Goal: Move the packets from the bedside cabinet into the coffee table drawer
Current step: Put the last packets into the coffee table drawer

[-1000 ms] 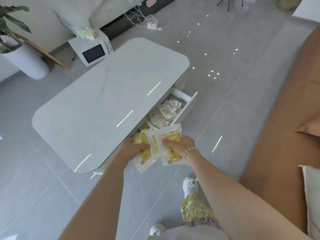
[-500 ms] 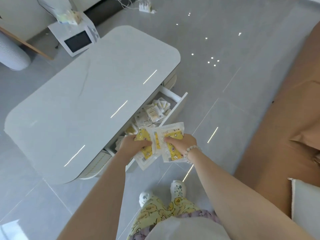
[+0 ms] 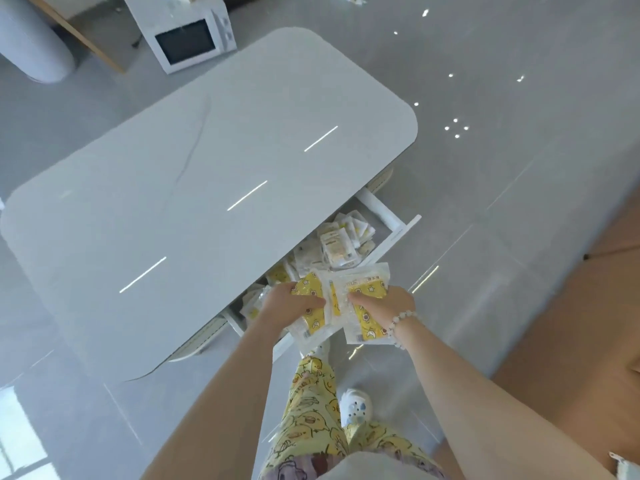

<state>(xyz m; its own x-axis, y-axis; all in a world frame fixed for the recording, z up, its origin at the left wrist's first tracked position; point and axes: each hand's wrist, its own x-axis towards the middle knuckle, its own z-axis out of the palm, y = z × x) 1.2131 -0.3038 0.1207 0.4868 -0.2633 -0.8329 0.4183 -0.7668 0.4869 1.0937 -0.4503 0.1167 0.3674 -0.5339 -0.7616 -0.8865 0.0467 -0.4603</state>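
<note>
Packets nearer drawer, between hands

floor: glossy grey tiles | microwave: white, on floor | sofa: tan

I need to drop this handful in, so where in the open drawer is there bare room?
Bare floor shows only at the far end of the drawer, between its end wall and the small white packets. From there toward the yellow packets held by the left hand and right hand, loose packets cover it. The tabletop is bare.
</note>
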